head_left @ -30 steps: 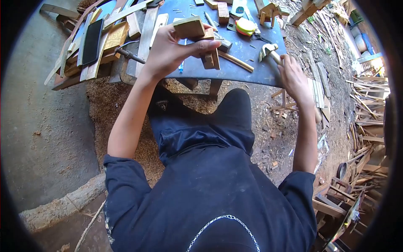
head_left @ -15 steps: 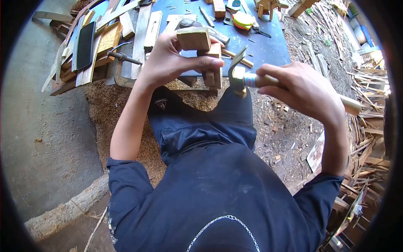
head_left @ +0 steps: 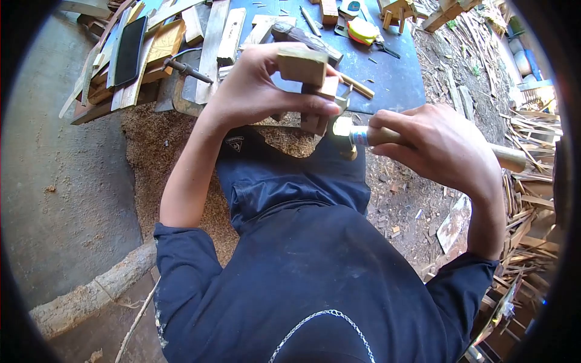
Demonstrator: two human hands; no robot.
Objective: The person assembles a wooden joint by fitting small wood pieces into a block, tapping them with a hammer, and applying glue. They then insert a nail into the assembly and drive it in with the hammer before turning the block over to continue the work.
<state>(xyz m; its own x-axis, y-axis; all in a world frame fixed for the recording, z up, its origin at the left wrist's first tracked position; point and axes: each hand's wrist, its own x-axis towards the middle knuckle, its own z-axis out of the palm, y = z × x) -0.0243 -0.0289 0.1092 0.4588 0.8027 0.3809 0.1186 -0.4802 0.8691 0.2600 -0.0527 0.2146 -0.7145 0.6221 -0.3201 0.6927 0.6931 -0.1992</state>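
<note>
My left hand (head_left: 257,91) is closed around a piece made of joined wooden blocks (head_left: 302,66), held up over my lap at the near table edge. The thumb lies along its near side. In my right hand (head_left: 439,145) is a claw hammer (head_left: 376,137), gripped by the wooden handle just behind its head. The hammer's claw points away from me and overlaps the right side of the wooden piece in this view. Part of the claw is hidden behind the wood and thumb.
On the blue table (head_left: 399,72) lie a dark-headed hammer (head_left: 299,35), a yellow tape measure (head_left: 362,30), a pencil-like stick (head_left: 310,21) and wood offcuts. A phone (head_left: 131,51) rests on boards at the left, near a metal clamp (head_left: 187,69). Wood scraps (head_left: 532,181) pile up at right.
The hammer's claw has moved left and in against the wooden piece, where it stood apart before. The piece sits slightly lower and further right in view.
</note>
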